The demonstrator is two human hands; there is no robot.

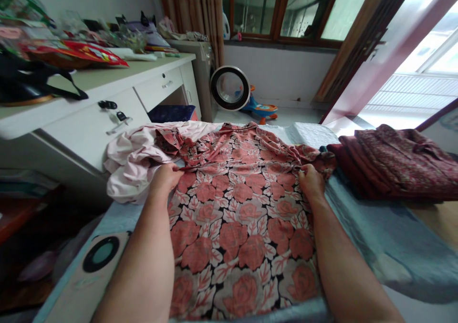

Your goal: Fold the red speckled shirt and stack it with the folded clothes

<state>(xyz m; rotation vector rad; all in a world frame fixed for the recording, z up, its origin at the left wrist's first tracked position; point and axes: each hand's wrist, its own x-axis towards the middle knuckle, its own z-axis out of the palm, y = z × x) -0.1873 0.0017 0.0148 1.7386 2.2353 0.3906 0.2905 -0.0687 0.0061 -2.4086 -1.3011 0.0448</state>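
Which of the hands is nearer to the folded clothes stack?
Right. The right hand pinches the floral shirt at the side facing the folded clothes stack, with a gap between; the left hand pinches the opposite side, across the shirt.

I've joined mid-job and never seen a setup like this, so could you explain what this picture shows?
There's no machine: one head-worn camera looks forward and down at a person's bare hands. The left hand and right hand each grip one side of a floral shirt, spread on a pale blue cover. Pale pink cloth lies bunched at left; folded clothes are stacked at right. A flat pale item with a dark ring lies by the left forearm.
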